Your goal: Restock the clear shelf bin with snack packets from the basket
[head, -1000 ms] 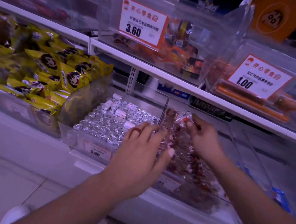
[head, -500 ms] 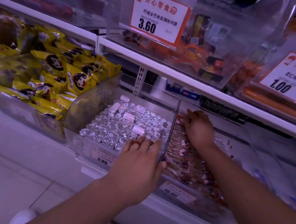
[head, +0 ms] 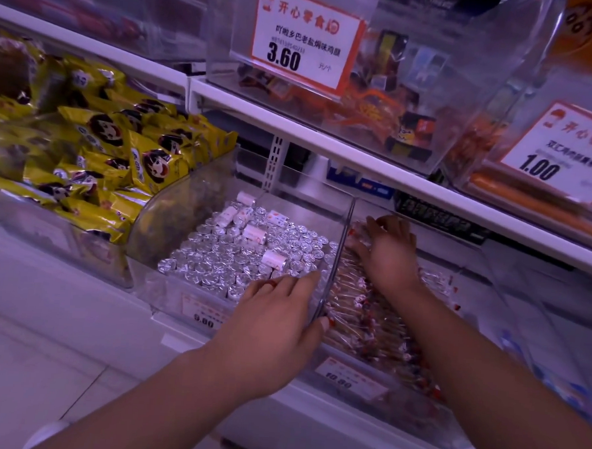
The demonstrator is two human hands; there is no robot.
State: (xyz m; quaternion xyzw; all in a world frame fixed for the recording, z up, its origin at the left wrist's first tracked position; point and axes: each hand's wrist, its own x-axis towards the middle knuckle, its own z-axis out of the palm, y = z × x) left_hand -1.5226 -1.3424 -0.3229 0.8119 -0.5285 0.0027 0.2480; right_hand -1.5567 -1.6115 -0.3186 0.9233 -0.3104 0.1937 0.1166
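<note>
Tags (head: 306,41) read 3.60, 1.00; bin labels (head: 203,317) 9.00.

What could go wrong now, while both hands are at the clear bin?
1. The right hand presses on the clear-wrapped snack packets at the back of the clear bin; hard pressure might crush them.
2. The left hand rests on the wall shared with the foil-sweet bin, so a pull could shift either bin.
</note>
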